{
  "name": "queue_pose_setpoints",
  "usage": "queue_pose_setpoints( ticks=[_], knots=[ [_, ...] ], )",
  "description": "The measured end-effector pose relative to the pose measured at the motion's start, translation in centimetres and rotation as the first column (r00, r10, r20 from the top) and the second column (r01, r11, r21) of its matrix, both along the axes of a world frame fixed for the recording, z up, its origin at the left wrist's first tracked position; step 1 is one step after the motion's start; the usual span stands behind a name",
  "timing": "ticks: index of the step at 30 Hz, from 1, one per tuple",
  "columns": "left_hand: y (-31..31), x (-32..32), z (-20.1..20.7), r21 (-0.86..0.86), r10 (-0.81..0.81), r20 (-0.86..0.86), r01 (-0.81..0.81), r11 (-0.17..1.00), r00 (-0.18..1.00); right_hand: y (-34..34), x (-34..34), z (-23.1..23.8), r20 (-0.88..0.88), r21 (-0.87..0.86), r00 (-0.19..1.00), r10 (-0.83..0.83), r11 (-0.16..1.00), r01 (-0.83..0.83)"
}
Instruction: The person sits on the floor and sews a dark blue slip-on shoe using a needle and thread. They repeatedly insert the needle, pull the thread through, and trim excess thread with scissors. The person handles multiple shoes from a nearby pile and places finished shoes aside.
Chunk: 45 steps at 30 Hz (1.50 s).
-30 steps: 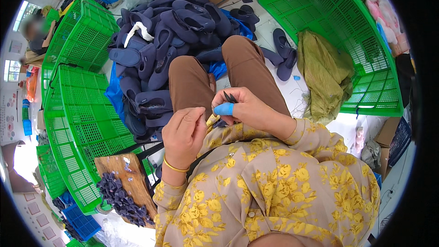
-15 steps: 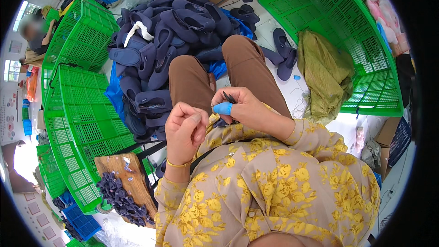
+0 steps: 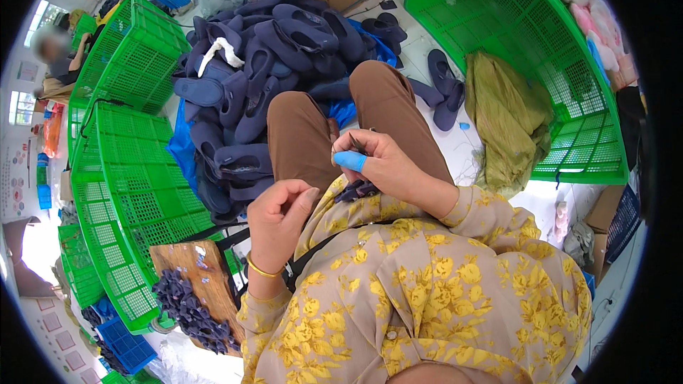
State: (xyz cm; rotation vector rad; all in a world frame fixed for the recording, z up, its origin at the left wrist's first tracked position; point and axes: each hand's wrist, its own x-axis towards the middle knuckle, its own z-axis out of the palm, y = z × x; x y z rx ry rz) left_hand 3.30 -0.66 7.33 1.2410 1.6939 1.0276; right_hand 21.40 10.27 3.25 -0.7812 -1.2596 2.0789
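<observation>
My right hand (image 3: 380,165) is closed above my lap, a blue cover (image 3: 348,161) on its thumb. Dark pointed tips of thread snips (image 3: 358,145) stick out between its fingers; the rest of the tool is hidden in the grip. Just below that hand, small dark navy fabric pieces (image 3: 357,190) lie on my lap. To the left, my left hand (image 3: 279,215) is held in the air with fingers curled and the thumb pressed to the forefinger. Anything in that pinch is too small to see. The two hands are apart.
A big heap of navy slip-on shoes (image 3: 245,92) lies beyond my knees. Green crates (image 3: 128,178) stand at left, another green crate (image 3: 526,43) at far right. An olive cloth sack (image 3: 506,121) lies nearby. Dark scraps lie on a wooden board (image 3: 213,281) at my left.
My left hand has moved left and slightly down, away from the right hand. The right hand has barely shifted, and the dark fabric pieces under it show more.
</observation>
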Motion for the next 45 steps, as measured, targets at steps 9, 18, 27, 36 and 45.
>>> queue_pose_setpoints(
  ticks=[9, 18, 27, 36, 45],
  knots=[
    [1.1, 1.6, 1.3, 0.267, -0.208, -0.202, 0.258, 0.928, 0.957, 0.4, 0.5, 0.3, -0.183, -0.147, 0.974, 0.130, 0.976, -0.158],
    [2.6, 2.0, -0.8, 0.056, -0.031, 0.567, -0.001, 0.998, 0.823, -0.1, 0.4, 0.3, -0.248, -0.146, 0.960, 0.131, 0.974, -0.171],
    [2.5, 1.9, -0.2, 0.102, 0.000, 0.702, -0.101, 0.990, 0.712, -0.3, 0.4, 0.4, -0.217, -0.121, 0.966, 0.139, 0.978, -0.168],
    [2.2, 1.7, -0.8, 0.016, 0.078, 0.677, -0.122, 0.992, 0.731, -0.5, 0.3, 0.3, -0.209, -0.108, 0.965, 0.157, 0.977, -0.182],
    [2.5, 3.3, -0.1, 0.025, 0.153, 0.615, -0.213, 0.977, 0.774, -1.1, 0.1, 0.0, -0.173, -0.071, 0.971, 0.167, 0.981, -0.182]
  ],
)
